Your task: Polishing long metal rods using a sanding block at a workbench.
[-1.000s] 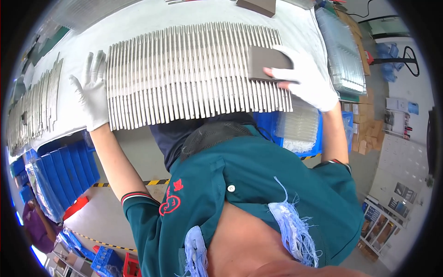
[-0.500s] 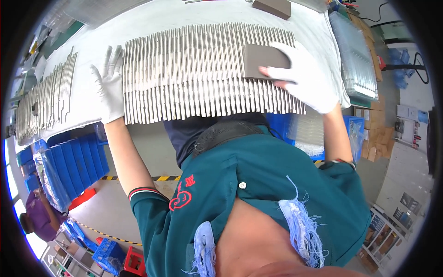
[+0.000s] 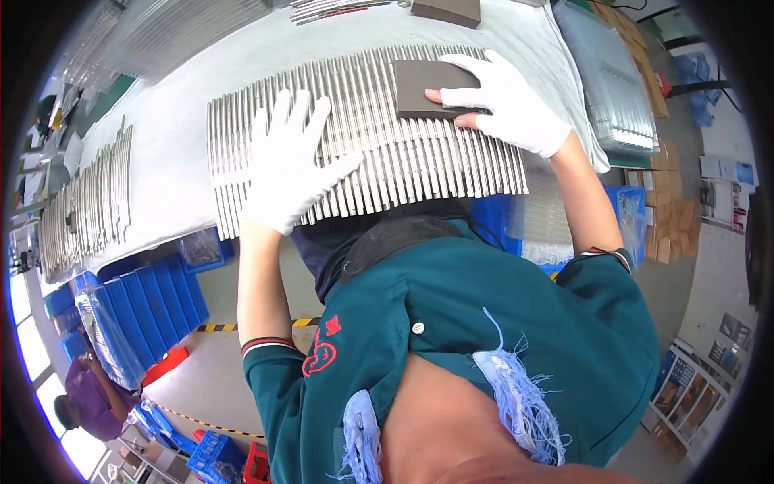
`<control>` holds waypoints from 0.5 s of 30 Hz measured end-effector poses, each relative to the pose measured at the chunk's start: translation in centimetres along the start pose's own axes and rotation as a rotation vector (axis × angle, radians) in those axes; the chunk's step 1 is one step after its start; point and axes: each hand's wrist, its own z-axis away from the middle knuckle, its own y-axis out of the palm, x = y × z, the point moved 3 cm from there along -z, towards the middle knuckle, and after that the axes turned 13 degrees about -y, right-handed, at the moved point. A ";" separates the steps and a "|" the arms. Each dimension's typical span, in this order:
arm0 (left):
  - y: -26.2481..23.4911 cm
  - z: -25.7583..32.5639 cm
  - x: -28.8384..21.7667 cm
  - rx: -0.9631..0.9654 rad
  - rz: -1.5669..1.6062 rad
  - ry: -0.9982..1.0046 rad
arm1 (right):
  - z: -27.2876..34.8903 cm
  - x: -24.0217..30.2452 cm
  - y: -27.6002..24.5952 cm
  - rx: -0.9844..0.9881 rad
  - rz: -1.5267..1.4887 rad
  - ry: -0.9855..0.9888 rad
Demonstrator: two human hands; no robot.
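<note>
A row of slim metal rods [image 3: 379,165] lies side by side on the white-covered table. My left hand [image 3: 292,169], in a white glove, rests flat across the left part of the row with its fingers spread. At the right part, my gloved right hand [image 3: 516,105] grips a grey-brown rectangular block [image 3: 419,87] by its right end. The block lies flat on top of the rods. A bare thumb tip and another fingertip show out of the right glove, at the block's near edge.
A second grey-brown block [image 3: 447,11] and thin rods [image 3: 334,10] lie at the table's far edge. More metal rods [image 3: 93,198] are at the left. Clear plastic trays [image 3: 609,89] are stacked at the right. Blue bins [image 3: 153,298] stand below; a person [image 3: 93,391] is at lower left.
My left hand has moved right, from beside the row's left end onto the rods. My right hand has shifted a little left and away with the block.
</note>
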 end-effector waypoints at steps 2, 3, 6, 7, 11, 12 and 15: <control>1.0 -0.4 -1.1 0.010 0.050 0.009 | 0.9 -0.9 -0.4 0.031 -0.036 0.052; 1.1 -0.5 -1.7 0.000 0.045 0.040 | 1.5 -1.4 -0.7 0.060 -0.072 0.096; 1.3 -0.9 -3.8 -0.027 0.056 0.093 | 3.5 -2.3 -1.4 0.049 -0.079 0.128; 1.5 -1.2 -4.6 -0.033 0.083 0.110 | 4.0 -2.7 -1.8 0.089 -0.102 0.163; 2.1 -1.9 -7.7 -0.042 0.170 0.165 | 6.4 -4.1 -2.3 0.060 -0.121 0.225; 2.2 -2.1 -8.4 -0.046 0.201 0.193 | 6.7 -4.1 -2.5 0.059 -0.120 0.220; 0.6 -1.6 -7.7 -0.056 0.277 0.234 | 8.4 -3.7 -3.6 -0.065 -0.114 0.264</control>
